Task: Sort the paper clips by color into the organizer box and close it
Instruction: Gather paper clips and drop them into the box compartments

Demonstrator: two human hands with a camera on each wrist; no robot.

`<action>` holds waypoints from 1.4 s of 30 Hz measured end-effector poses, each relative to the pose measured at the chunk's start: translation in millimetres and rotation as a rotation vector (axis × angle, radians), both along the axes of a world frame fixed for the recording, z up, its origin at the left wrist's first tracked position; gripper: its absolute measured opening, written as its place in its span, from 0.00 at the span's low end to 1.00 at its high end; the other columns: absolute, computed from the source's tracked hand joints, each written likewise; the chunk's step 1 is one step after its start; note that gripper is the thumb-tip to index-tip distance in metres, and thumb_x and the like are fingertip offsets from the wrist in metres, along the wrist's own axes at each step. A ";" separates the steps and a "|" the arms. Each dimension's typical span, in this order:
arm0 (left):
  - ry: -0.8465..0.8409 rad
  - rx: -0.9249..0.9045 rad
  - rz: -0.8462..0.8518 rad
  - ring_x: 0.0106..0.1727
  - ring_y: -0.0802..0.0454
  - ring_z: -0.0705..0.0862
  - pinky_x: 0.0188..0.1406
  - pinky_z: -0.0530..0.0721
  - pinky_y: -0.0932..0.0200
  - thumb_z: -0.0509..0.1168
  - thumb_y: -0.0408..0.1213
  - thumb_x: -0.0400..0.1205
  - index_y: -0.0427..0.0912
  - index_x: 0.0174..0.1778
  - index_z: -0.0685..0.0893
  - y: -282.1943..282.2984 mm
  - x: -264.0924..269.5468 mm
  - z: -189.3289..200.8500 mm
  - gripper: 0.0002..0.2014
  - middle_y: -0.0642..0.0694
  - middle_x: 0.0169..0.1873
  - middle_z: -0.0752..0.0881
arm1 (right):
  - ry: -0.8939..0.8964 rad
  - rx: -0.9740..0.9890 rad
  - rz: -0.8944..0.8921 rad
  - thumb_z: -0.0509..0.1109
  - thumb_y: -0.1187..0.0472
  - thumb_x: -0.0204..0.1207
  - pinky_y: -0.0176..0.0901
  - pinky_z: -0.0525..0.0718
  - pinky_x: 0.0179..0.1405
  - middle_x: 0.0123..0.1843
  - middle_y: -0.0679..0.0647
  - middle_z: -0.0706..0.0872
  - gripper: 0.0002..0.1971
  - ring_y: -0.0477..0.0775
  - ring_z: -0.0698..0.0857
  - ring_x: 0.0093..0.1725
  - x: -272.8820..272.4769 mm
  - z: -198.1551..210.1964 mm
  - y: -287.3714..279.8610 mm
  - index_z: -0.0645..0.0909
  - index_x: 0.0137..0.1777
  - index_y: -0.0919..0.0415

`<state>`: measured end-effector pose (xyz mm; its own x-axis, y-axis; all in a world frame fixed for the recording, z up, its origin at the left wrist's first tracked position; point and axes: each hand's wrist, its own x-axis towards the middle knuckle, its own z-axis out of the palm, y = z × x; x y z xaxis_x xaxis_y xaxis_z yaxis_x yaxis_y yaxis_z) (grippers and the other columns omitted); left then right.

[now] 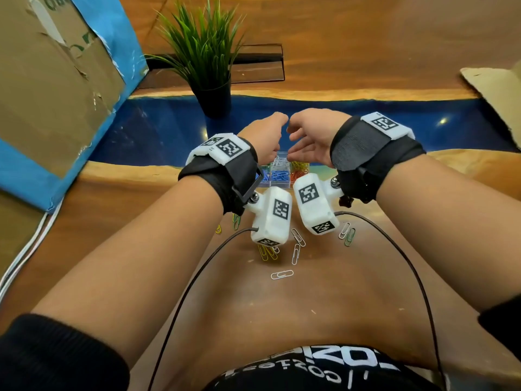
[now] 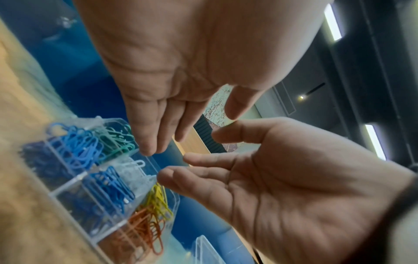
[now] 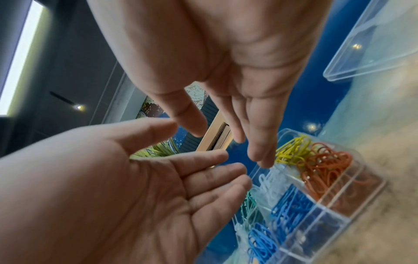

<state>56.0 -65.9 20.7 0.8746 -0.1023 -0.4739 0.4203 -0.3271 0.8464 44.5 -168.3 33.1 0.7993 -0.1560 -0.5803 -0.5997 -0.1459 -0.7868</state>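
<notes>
A clear organizer box point(image 1: 279, 176) point(image 2: 74, 180) point(image 3: 328, 205) stands open on the table, its compartments holding dark blue, blue, green, white, yellow and orange clips. Both hands hover over its far side, palms facing each other and fingers straight. My left hand point(image 1: 267, 136) point(image 2: 187, 128) point(image 3: 210, 153) holds nothing; its fingertips point(image 2: 149, 150) hang at the far rim by the white compartment. My right hand point(image 1: 301, 139) point(image 2: 192, 158) point(image 3: 228, 142) is empty too. Loose clips lie nearer me: white point(image 1: 282, 275), yellow point(image 1: 266, 253), green point(image 1: 349, 237).
The box's clear lid point(image 3: 373, 44) lies on the table to the right of the box. A potted plant point(image 1: 208, 60) stands just beyond the hands. A large cardboard box point(image 1: 50, 80) fills the left, another cardboard piece point(image 1: 496, 88) the far right.
</notes>
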 end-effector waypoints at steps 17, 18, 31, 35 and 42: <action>-0.349 0.614 -0.582 0.23 0.52 0.81 0.30 0.82 0.61 0.66 0.42 0.79 0.47 0.38 0.83 71.3 -44.3 -9.8 0.05 0.49 0.26 0.84 | -0.139 -0.912 0.886 0.71 0.63 0.72 0.36 0.78 0.37 0.31 0.43 0.85 0.06 0.42 0.81 0.31 -79.8 -17.6 -39.1 0.87 0.39 0.51; -0.352 0.640 -0.612 0.20 0.56 0.81 0.28 0.82 0.62 0.67 0.41 0.79 0.47 0.39 0.84 71.9 -46.2 -9.7 0.04 0.49 0.25 0.84 | -0.128 -0.941 0.920 0.72 0.63 0.71 0.37 0.79 0.39 0.32 0.42 0.84 0.06 0.44 0.82 0.35 -82.0 -18.9 -40.9 0.87 0.40 0.50; -0.386 0.740 -0.982 0.28 0.64 0.77 0.28 0.71 0.70 0.75 0.40 0.73 0.47 0.46 0.90 51.2 -72.5 -22.1 0.08 0.59 0.26 0.80 | -0.176 -1.015 1.045 0.65 0.70 0.70 0.43 0.85 0.47 0.34 0.42 0.77 0.12 0.52 0.82 0.44 -87.6 -33.2 -33.2 0.82 0.42 0.50; -0.407 0.777 -1.031 0.28 0.63 0.73 0.28 0.69 0.69 0.74 0.42 0.73 0.51 0.49 0.90 46.7 -76.5 -23.3 0.09 0.60 0.26 0.76 | -0.194 -1.006 1.094 0.63 0.69 0.70 0.43 0.80 0.43 0.34 0.43 0.76 0.10 0.52 0.79 0.42 -88.3 -36.3 -31.9 0.77 0.41 0.51; -0.450 0.847 -1.088 0.27 0.65 0.71 0.36 0.73 0.66 0.72 0.40 0.76 0.48 0.52 0.90 37.1 -79.1 -24.3 0.10 0.61 0.26 0.74 | -0.205 -0.653 0.747 0.64 0.66 0.74 0.38 0.79 0.35 0.33 0.49 0.80 0.11 0.51 0.79 0.34 -86.1 -38.2 -36.2 0.71 0.34 0.51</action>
